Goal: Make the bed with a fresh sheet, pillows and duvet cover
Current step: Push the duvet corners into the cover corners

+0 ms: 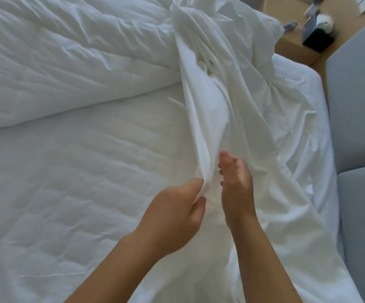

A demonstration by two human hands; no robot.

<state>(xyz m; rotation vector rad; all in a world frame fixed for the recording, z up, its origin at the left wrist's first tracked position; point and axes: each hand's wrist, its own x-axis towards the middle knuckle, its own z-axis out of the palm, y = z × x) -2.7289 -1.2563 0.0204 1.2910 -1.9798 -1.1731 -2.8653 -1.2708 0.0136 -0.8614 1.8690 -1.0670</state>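
One white duvet cover (216,101) trails from frame centre to upper right. Left hand (177,206) pinches its edge; right hand (236,189) touches the fold, grip unclear. Advise separating the layers to find the opening. Duvet (67,62) heaped upper left.

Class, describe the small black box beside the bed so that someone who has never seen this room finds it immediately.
Start at the bed, then look past its far right corner to the light wooden surface. The black box stands there; it is the only black thing in view.
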